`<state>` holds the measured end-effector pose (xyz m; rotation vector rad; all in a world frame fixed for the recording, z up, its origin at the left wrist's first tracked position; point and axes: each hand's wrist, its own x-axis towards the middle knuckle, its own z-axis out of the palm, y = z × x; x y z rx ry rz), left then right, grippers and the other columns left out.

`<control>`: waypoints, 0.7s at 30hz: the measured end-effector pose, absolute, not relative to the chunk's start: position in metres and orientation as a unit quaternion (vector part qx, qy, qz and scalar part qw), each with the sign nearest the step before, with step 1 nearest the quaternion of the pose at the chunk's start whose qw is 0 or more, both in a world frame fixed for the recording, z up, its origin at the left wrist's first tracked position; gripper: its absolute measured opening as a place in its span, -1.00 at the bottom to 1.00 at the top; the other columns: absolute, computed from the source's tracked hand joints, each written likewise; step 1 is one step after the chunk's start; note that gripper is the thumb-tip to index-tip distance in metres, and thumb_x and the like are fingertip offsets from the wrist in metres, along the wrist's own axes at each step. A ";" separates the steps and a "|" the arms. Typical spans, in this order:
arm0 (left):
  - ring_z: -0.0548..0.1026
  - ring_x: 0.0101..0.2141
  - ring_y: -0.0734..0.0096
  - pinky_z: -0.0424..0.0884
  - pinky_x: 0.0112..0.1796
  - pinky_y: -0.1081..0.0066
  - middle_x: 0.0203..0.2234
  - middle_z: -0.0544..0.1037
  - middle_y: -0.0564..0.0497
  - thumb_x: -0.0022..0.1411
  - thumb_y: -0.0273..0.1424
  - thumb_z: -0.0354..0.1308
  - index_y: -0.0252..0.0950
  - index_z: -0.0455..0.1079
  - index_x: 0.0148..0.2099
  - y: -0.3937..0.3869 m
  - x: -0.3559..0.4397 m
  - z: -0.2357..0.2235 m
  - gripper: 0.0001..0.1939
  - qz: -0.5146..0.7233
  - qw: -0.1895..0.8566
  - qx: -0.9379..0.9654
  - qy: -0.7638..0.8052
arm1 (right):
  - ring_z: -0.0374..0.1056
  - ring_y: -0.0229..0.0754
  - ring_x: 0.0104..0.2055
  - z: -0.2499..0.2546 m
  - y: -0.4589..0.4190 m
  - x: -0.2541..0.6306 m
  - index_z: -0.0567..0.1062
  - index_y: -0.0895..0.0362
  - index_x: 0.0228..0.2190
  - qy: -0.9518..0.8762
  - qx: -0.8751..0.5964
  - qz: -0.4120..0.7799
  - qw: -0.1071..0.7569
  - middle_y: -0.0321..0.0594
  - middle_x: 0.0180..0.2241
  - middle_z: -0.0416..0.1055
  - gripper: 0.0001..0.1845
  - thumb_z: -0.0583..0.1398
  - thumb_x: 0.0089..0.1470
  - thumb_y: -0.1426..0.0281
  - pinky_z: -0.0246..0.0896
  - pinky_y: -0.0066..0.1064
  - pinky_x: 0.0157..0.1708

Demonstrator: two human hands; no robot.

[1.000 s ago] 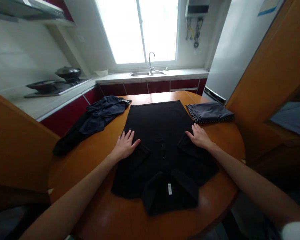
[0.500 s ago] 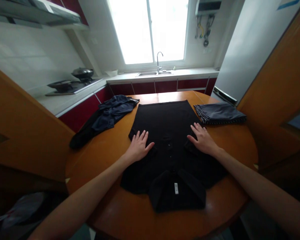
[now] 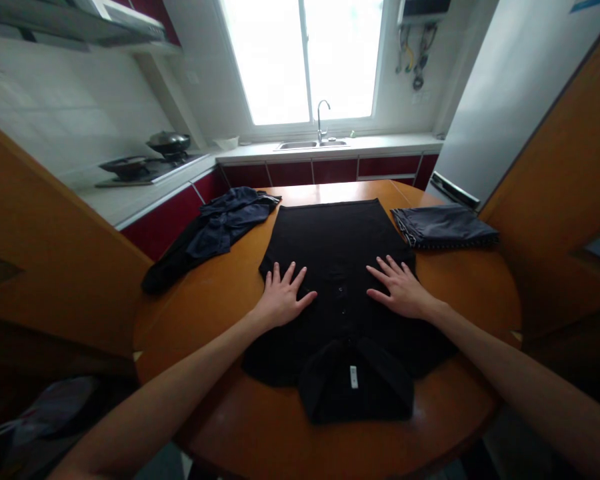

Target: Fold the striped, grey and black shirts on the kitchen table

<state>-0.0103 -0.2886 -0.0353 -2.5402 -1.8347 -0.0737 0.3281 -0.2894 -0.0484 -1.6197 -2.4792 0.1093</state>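
A black polo shirt (image 3: 330,240) lies spread on the wooden table, buttons facing up and collar toward me. Inside the collar a small white label (image 3: 353,377) shows. My left hand (image 3: 283,297) rests flat on the shirt's left side, fingers spread. On the opposite side, my right hand (image 3: 400,289) lies palm down on the cloth with its fingers apart. Both hands are level with the button placket, one on each side of it, and neither grips the fabric.
The round wooden table (image 3: 205,307) fills the foreground. Crumpled dark clothes (image 3: 225,223) lie at its far left, and a folded dark grey garment (image 3: 445,225) at its far right. Beyond are a counter with a sink (image 3: 300,145), a stove with pans (image 3: 167,142), and a refrigerator (image 3: 473,100).
Both hands have slid inward over the shirt, toward the button placket, and their fingers have spread wider. The view has shifted slightly. The shirt still lies flat.
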 end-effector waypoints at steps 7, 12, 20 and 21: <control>-0.23 0.35 -0.54 -0.13 0.24 -0.28 0.43 -0.04 -0.20 0.33 0.21 -0.14 -0.14 0.01 0.47 -0.289 -0.010 -0.033 -0.16 -0.031 -0.006 -0.808 -0.588 | -0.29 0.23 0.46 -0.051 -0.289 0.327 0.18 0.03 0.35 -0.833 -0.543 0.033 0.097 0.02 0.42 -0.10 -0.17 -0.05 0.24 -0.18 -0.26 0.25 0.32; -0.28 0.40 -0.26 -0.23 0.29 -0.22 0.45 -0.08 -0.11 0.37 0.16 -0.15 -0.13 0.01 0.47 -0.292 -0.009 -0.030 -0.21 -0.062 0.008 -0.844 -0.532 | -0.22 0.15 0.46 -0.050 -0.284 0.331 0.23 0.08 0.32 -0.813 -0.561 0.022 0.155 0.02 0.41 -0.04 -0.26 -0.10 0.32 -0.07 -0.21 0.22 0.32; -0.25 0.41 -0.18 -0.21 0.29 -0.22 0.44 -0.06 -0.06 0.42 0.11 -0.18 -0.06 -0.01 0.47 -0.290 -0.010 -0.036 -0.30 -0.046 -0.046 -0.866 -0.497 | -0.20 0.11 0.46 -0.063 -0.275 0.340 0.24 0.09 0.31 -0.805 -0.578 0.018 0.132 0.03 0.41 -0.04 -0.29 -0.05 0.31 -0.03 -0.20 0.18 0.33; -0.25 0.41 -0.18 -0.21 0.29 -0.22 0.44 -0.06 -0.07 0.43 0.10 -0.16 -0.07 -0.02 0.47 -0.291 -0.010 -0.034 -0.30 -0.050 -0.050 -0.867 -0.493 | -0.21 0.11 0.46 -0.064 -0.275 0.340 0.24 0.09 0.31 -0.805 -0.578 0.017 0.132 0.03 0.41 -0.04 -0.29 -0.05 0.31 -0.02 -0.20 0.19 0.33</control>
